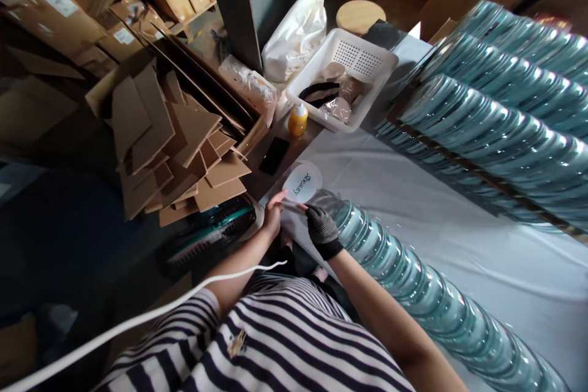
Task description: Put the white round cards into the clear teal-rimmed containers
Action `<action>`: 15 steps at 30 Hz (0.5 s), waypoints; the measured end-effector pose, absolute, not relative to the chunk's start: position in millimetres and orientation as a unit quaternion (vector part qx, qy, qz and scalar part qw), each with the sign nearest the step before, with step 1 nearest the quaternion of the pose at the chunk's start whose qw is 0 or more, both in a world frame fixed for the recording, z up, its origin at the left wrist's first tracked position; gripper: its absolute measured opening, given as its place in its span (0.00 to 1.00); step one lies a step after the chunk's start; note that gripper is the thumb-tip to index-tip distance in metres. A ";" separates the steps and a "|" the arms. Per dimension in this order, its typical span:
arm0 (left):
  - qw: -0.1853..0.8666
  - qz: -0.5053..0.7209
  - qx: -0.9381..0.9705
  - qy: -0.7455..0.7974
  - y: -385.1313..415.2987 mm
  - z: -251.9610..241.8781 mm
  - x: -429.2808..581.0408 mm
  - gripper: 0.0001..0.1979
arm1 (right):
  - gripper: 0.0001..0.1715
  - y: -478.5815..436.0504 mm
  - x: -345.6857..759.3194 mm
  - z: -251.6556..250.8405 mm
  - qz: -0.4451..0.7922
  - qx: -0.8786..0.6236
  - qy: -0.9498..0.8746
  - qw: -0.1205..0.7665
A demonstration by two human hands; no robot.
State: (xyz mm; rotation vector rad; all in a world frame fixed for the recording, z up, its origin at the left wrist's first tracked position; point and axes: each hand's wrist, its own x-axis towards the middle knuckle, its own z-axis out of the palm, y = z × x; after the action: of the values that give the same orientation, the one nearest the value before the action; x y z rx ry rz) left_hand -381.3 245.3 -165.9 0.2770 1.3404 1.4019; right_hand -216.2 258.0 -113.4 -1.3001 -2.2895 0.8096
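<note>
My left hand [274,213] is bare and my right hand [320,229] wears a dark knit glove. Both pinch the near edge of a round white lid [302,182] printed with dark lettering, held just above the table's left edge. Right beside my right hand begins a long row of round teal-rimmed clear containers [413,288] lying on the white table cover [459,239]. My striped shirt fills the bottom of the view.
Stacked rows of the same teal containers [505,116] fill the right. A white basket [342,76], a yellow bottle [297,119] and a black phone [274,155] sit at the far end. Cardboard pieces [174,147], boxes and a plastic bag [296,30] crowd the left.
</note>
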 end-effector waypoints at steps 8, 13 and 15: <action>0.534 0.605 0.122 0.578 246.4 -173.1 -374.7 0.35 | 0.27 291.4 -221.0 -134.8 0.362 -0.630 -0.628 0.279; 0.480 0.591 0.212 0.613 283.9 -173.5 -376.7 0.35 | 0.28 333.2 -226.4 -127.3 0.358 -0.676 -0.583 0.272; 0.452 0.588 0.220 0.634 292.8 -176.5 -378.0 0.34 | 0.27 333.6 -231.4 -119.7 0.329 -0.667 -0.614 0.264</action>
State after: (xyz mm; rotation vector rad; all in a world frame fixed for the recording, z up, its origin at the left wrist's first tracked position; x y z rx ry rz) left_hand -378.0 292.8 -176.5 0.5437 1.5650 1.4528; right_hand -231.4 333.6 -119.7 -1.8027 -1.6594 0.8896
